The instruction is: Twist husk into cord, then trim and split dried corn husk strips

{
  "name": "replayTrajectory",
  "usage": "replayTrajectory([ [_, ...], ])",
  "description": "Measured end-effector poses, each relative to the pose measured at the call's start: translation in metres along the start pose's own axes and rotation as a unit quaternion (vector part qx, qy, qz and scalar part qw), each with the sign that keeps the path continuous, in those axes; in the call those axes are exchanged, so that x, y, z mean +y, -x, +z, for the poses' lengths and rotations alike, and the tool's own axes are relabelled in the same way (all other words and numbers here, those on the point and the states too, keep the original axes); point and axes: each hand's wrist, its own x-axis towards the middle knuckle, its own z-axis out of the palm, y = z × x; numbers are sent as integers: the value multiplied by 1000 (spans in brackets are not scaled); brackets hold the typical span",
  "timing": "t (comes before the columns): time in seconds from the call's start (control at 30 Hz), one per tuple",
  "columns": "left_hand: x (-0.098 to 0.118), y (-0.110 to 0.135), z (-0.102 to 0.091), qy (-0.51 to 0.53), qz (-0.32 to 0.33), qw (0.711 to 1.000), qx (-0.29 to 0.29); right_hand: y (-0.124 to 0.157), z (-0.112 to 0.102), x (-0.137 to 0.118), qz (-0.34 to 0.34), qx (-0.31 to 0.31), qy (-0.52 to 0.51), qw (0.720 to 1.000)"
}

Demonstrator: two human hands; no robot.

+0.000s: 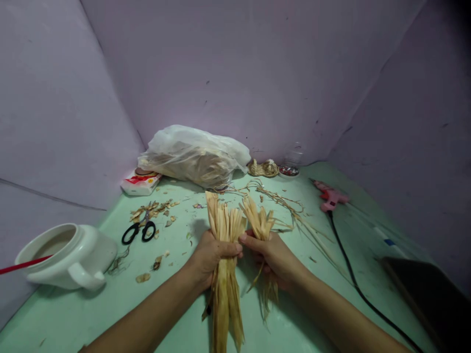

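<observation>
My left hand (217, 255) is closed around a long bundle of dried plant strips (225, 294), pale tan and flat. The strips stand up above the fist and hang down toward the front edge of the view. Beside it, my right hand (272, 255) grips a smaller, shorter bundle of dried strips (257, 218), with frayed ends fanning out above and thin shreds dangling below. Both fists are close together over the green table (176, 314), thumbs nearly touching. The palms are hidden.
Black-handled scissors (139, 230) lie among dry scraps at left, near a white ceramic pot (69, 255). Behind are a plastic bag (195, 154), a small box (142, 184), a woven piece (263, 168) and a clear container (290, 166). A pink glue gun (331, 195) with black cord lies right.
</observation>
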Motion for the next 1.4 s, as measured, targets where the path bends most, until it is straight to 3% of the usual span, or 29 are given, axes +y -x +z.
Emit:
replayTrajectory([
  [0.13, 0, -1, -1, 31, -14, 999, 0, 0, -5, -4, 25, 4, -33, 999],
  [0.57, -6, 0, 1, 33, 25, 999, -12, 1, 2, -1, -11, -6, -42, 999],
  [0.87, 2, 2, 6, 105, -59, 993, -8, 0, -2, 4, 4, -51, -37, 998],
  [0.97, 3, 1, 4, 97, -53, 994, 5, 1, -4, 2, 11, -50, -55, 997],
  [1.17, 3, -3, -1, 22, -26, 997, 73, 1, -15, -13, -3, -28, -164, 986],
  [1.4, 3, -4, -2, 25, -11, 997, 66, 19, -48, -58, -1, -134, -253, 958],
])
